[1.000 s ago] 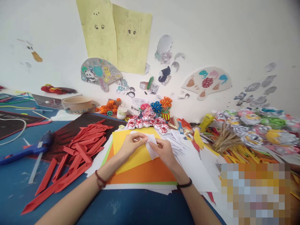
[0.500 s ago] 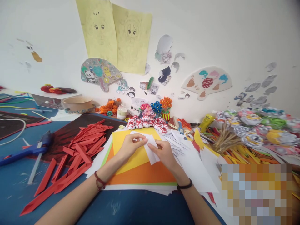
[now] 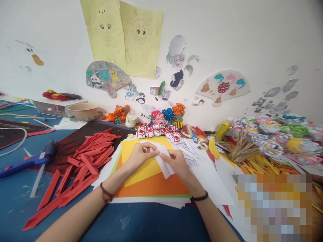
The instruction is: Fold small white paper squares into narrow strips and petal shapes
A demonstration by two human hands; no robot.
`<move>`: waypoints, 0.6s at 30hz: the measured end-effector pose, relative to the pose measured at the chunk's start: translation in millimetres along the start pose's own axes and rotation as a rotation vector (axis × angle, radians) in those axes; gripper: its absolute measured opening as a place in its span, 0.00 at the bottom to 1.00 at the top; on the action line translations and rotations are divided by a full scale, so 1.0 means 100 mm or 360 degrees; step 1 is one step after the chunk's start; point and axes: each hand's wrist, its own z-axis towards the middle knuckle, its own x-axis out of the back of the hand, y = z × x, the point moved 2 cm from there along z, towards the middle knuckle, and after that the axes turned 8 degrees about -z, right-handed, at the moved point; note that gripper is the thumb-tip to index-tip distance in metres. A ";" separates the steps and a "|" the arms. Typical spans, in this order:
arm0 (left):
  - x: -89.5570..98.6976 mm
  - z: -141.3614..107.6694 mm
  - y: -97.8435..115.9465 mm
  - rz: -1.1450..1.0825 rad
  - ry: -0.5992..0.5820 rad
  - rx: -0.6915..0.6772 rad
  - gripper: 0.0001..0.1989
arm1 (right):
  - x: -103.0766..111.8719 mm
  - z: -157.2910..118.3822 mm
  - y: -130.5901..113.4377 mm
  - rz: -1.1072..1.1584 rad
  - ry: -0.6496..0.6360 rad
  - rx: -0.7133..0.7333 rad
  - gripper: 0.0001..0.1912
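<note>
Both hands meet over a stack of yellow paper [image 3: 133,174] and orange paper [image 3: 153,186]. Between them is a narrow folded piece of white paper [image 3: 165,166], its lower end hanging down toward me. My left hand [image 3: 141,155] pinches its upper left edge between thumb and fingers. On the other side, my right hand [image 3: 176,163] grips the right edge, thumb close to the left thumb. The fingers of both hands are curled, and some fingertips are hidden behind the paper.
Folded red strips [image 3: 88,164] and a blue glue gun [image 3: 37,159] lie left. White sheets [image 3: 209,178] and strips are right. Behind stand red-and-white paper flowers [image 3: 158,129], a bottle [image 3: 131,120] and a bowl [image 3: 83,111]; more paper flowers [image 3: 272,148] are at far right.
The lower end of the white paper looks slightly wider and a little lower, with more of a fold showing at its right. Both hands keep their grip in nearly the same place.
</note>
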 end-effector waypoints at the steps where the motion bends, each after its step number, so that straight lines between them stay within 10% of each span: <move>1: 0.00 0.00 0.00 0.0000 -0.0012 -0.0009 0.12 | 0.00 0.00 0.01 0.0021 -0.0009 -0.0007 0.23; 18: 0.01 -0.02 0.10 0.0209 -0.0121 -0.0249 0.12 | 0.03 -0.02 -0.04 0.0120 -0.0076 -0.0114 0.20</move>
